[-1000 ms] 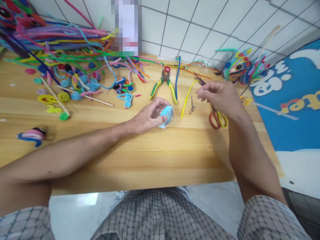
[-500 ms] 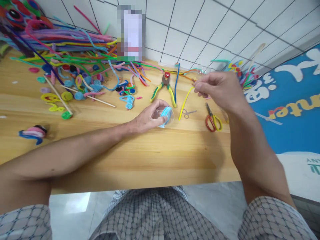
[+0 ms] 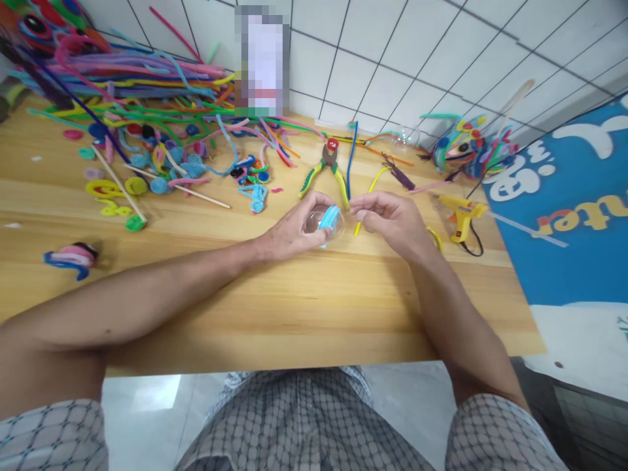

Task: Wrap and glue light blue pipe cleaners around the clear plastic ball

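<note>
My left hand point(image 3: 293, 230) is closed around a clear plastic ball point(image 3: 338, 230) with a folded light-blue pipe cleaner strip point(image 3: 328, 221) at it; whether the strip lies inside or across the ball I cannot tell. Just right of the ball, my right hand point(image 3: 393, 219) has thumb and fingers pinched together. Anything between those fingertips is too small to make out. A yellow pipe cleaner point(image 3: 377, 179) runs behind the right fingers. Pliers with green-and-yellow handles point(image 3: 337, 175) lie just beyond both hands. Only a yellow handle of the scissors point(image 3: 436, 240) shows past my right wrist.
Pipe cleaners point(image 3: 161, 72) and coiled pieces point(image 3: 159, 185) crowd the left back, with wooden sticks point(image 3: 179, 186). A yellow glue gun point(image 3: 460, 216) lies at right, near a blue printed board point(image 3: 564, 261). Another clear ball point(image 3: 405, 137) sits by the tiled wall point(image 3: 383, 59).
My right hand has come down and left, from the back of the table to beside the ball. The glue gun and purple piece now show; the scissors are mostly covered. My left hand keeps its hold.
</note>
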A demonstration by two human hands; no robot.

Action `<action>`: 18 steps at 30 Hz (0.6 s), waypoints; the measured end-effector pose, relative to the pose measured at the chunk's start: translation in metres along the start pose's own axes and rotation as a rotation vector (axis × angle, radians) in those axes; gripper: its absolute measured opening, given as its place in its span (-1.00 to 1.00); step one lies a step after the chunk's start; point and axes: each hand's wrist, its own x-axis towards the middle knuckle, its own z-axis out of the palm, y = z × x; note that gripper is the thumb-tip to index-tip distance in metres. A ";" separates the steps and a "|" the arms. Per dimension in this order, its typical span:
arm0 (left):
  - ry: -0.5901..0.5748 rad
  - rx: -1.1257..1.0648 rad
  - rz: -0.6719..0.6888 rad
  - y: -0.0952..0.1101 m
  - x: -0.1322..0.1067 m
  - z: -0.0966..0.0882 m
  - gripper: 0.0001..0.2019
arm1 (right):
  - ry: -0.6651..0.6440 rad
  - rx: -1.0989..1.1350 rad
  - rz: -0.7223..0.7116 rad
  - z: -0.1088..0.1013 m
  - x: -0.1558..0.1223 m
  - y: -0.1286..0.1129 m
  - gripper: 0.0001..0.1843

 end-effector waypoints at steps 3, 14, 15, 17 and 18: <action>-0.005 0.016 0.013 -0.002 0.000 -0.001 -0.51 | 0.057 0.072 0.026 0.004 -0.001 0.005 -0.71; -0.030 0.041 0.046 -0.006 -0.002 -0.004 -0.52 | 0.148 0.109 -0.016 0.002 0.015 0.006 -0.63; -0.032 0.035 0.043 -0.006 -0.002 -0.004 -0.52 | 0.131 0.086 -0.016 0.002 0.016 0.007 -0.64; -0.036 0.021 0.035 -0.005 -0.002 -0.003 -0.53 | 0.072 0.023 -0.014 0.001 0.016 0.010 -0.68; -0.038 0.015 0.032 -0.004 -0.002 -0.003 -0.53 | 0.040 -0.018 -0.017 0.001 0.016 0.012 -0.72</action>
